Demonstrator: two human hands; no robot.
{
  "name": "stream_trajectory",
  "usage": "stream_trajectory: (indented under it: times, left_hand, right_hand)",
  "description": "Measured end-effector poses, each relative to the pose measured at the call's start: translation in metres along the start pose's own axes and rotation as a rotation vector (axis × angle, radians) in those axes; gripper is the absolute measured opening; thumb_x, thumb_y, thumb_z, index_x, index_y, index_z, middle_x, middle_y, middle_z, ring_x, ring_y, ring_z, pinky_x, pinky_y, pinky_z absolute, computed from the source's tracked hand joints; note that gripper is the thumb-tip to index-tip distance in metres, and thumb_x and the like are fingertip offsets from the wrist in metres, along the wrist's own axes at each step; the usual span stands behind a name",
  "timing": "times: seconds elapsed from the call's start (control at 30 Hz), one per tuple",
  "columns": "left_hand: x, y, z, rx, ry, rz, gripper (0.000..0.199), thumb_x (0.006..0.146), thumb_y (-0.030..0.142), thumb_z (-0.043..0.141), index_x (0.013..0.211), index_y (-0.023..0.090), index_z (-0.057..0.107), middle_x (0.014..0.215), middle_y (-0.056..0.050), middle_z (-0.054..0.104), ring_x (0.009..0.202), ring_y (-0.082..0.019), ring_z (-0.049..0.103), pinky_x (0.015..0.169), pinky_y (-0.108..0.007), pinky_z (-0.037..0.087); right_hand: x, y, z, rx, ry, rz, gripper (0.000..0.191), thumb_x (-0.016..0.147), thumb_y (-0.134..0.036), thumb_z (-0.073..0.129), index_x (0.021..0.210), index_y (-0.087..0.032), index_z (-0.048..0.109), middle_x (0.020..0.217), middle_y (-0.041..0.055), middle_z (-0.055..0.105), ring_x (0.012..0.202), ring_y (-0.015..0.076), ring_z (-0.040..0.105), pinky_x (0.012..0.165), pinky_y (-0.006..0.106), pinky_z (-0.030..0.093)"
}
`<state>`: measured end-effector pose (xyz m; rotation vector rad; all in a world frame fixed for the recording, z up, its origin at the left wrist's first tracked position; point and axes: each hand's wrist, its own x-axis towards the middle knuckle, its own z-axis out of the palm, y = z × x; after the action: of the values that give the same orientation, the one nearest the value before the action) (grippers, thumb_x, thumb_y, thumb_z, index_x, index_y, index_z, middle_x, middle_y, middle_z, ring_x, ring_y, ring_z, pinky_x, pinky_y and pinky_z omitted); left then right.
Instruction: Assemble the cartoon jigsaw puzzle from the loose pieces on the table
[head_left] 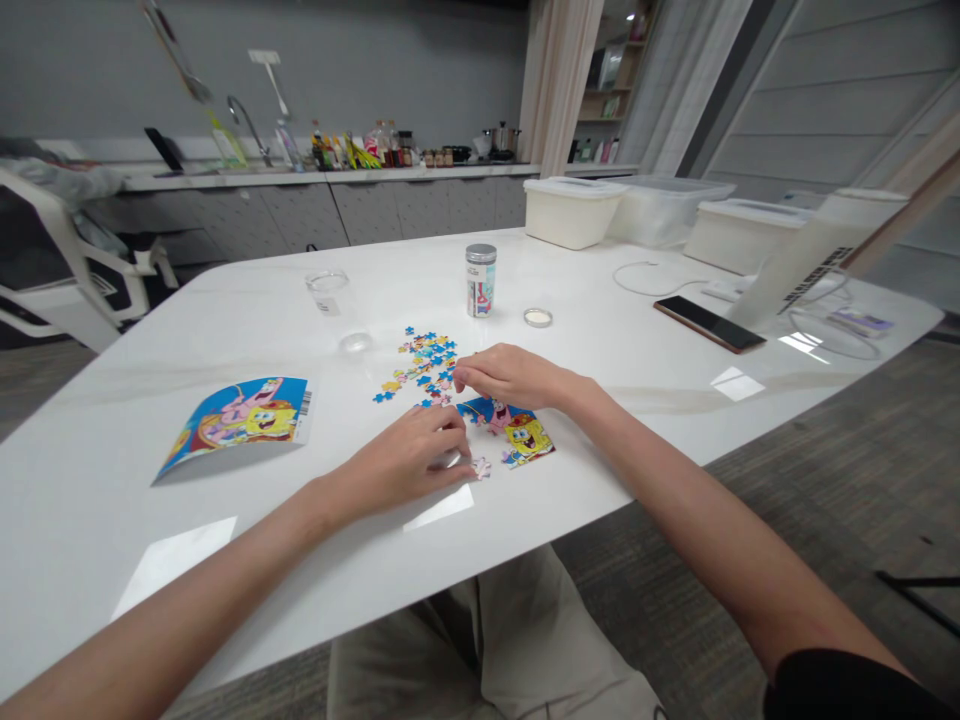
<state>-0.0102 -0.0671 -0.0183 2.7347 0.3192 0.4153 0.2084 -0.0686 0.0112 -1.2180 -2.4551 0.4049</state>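
Observation:
A partly joined cartoon jigsaw puzzle (529,436) lies flat near the table's front edge. My right hand (504,375) is over its upper edge, with thumb and fingertips pinched together beside the loose pieces; whatever is between them is too small to make out. At the puzzle's left, my left hand (420,452) rests low over the table, fingers curved and thumb apart. Its thumb is close to a pale loose puzzle piece (481,467). Beyond both hands spreads a heap of loose puzzle pieces (427,362), mostly blue and yellow. A curled reference picture (244,418) of the same cartoon lies to the left.
Behind the pieces stands a printed can (481,282), with a round lid (538,317) to its right. A clear jar (327,292) and a clear lid (355,343) are left of it. A phone (709,323), a white bottle (817,255) and plastic bins (574,212) occupy the right side.

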Motion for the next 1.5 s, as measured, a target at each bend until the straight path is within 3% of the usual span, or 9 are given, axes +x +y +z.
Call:
stream_trajectory:
  times: [0.07, 0.2, 0.37, 0.53, 0.73, 0.9, 1.07, 1.3, 1.5]
  left_hand:
    - [0.0002, 0.0007, 0.0005, 0.026, 0.0, -0.012, 0.023, 0.092, 0.036, 0.055, 0.083, 0.017, 0.063, 0.089, -0.006, 0.06, 0.082, -0.018, 0.055, 0.076, -0.034, 0.045]
    - [-0.0001, 0.0037, -0.0005, 0.035, -0.013, 0.043, 0.019, 0.095, 0.03, 0.051, 0.104, 0.019, 0.064, 0.099, -0.008, 0.061, 0.09, -0.019, 0.055, 0.08, -0.034, 0.045]
    - [0.0005, 0.004, 0.001, 0.038, 0.011, 0.069, 0.015, 0.093, 0.026, 0.054, 0.095, 0.019, 0.066, 0.097, -0.006, 0.061, 0.087, -0.017, 0.056, 0.079, -0.033, 0.045]
    - [0.0013, 0.0069, 0.0025, 0.08, -0.008, 0.09, 0.02, 0.095, 0.024, 0.052, 0.109, 0.021, 0.064, 0.103, -0.007, 0.062, 0.092, -0.018, 0.056, 0.08, -0.033, 0.045]
    - [0.0009, 0.0055, 0.0033, 0.153, 0.01, 0.062, 0.016, 0.093, 0.032, 0.056, 0.089, 0.017, 0.063, 0.096, -0.006, 0.061, 0.085, -0.018, 0.056, 0.078, -0.033, 0.044]
    - [0.0003, 0.0059, 0.001, 0.21, 0.004, 0.047, 0.019, 0.091, 0.036, 0.059, 0.088, 0.017, 0.061, 0.091, -0.005, 0.062, 0.082, -0.018, 0.055, 0.076, -0.033, 0.043]
    - [0.0002, 0.0081, 0.002, 0.153, -0.018, 0.072, 0.021, 0.094, 0.026, 0.051, 0.109, 0.019, 0.064, 0.099, -0.008, 0.061, 0.088, -0.018, 0.055, 0.08, -0.033, 0.044]
    - [0.0016, 0.0046, 0.0053, 0.076, -0.014, 0.04, 0.016, 0.095, 0.027, 0.052, 0.101, 0.019, 0.064, 0.103, -0.008, 0.06, 0.091, -0.019, 0.055, 0.081, -0.033, 0.045]
    - [0.003, 0.003, 0.0065, -0.073, -0.006, -0.054, 0.009, 0.093, 0.028, 0.057, 0.095, 0.019, 0.057, 0.092, -0.003, 0.064, 0.09, -0.018, 0.057, 0.082, -0.032, 0.044]
  right_hand:
    - [0.0, 0.0001, 0.0001, -0.007, -0.004, -0.002, 0.043, 0.102, -0.041, 0.029, 0.088, -0.019, 0.062, 0.077, 0.0047, 0.064, 0.07, 0.0158, 0.052, 0.069, 0.029, 0.035]
    - [-0.0002, -0.0006, -0.0009, -0.019, -0.016, 0.006, 0.044, 0.102, -0.042, 0.027, 0.089, -0.018, 0.062, 0.08, 0.005, 0.064, 0.072, 0.0161, 0.053, 0.069, 0.029, 0.035]
    - [-0.0001, -0.0014, -0.0017, -0.019, -0.046, 0.022, 0.045, 0.102, -0.043, 0.026, 0.09, -0.019, 0.062, 0.078, 0.0043, 0.063, 0.071, 0.0155, 0.052, 0.068, 0.028, 0.034]
    - [0.0006, 0.0007, -0.0001, -0.017, -0.063, 0.032, 0.047, 0.101, -0.045, 0.025, 0.089, -0.019, 0.062, 0.078, 0.0045, 0.063, 0.071, 0.0153, 0.052, 0.068, 0.028, 0.035]
    - [0.0001, -0.0001, -0.001, -0.023, -0.072, 0.052, 0.044, 0.101, -0.043, 0.026, 0.088, -0.019, 0.062, 0.076, 0.0037, 0.061, 0.069, 0.0149, 0.051, 0.069, 0.028, 0.034]
    - [-0.0013, 0.0017, -0.0022, -0.013, -0.075, 0.058, 0.043, 0.101, -0.042, 0.028, 0.089, -0.019, 0.062, 0.077, 0.0037, 0.063, 0.068, 0.0145, 0.052, 0.068, 0.027, 0.035]
    - [-0.0015, 0.0034, -0.0026, 0.005, -0.089, 0.064, 0.044, 0.101, -0.042, 0.027, 0.09, -0.019, 0.063, 0.08, 0.0046, 0.064, 0.07, 0.0145, 0.053, 0.071, 0.028, 0.036]
    - [-0.0011, 0.0019, -0.0024, 0.009, -0.105, 0.07, 0.045, 0.101, -0.043, 0.027, 0.091, -0.019, 0.064, 0.083, 0.0056, 0.066, 0.072, 0.0153, 0.054, 0.072, 0.028, 0.037]
    - [-0.0011, -0.0002, -0.0035, -0.017, -0.119, 0.1, 0.046, 0.1, -0.044, 0.028, 0.089, -0.018, 0.064, 0.081, 0.0065, 0.066, 0.071, 0.0159, 0.054, 0.071, 0.029, 0.037]
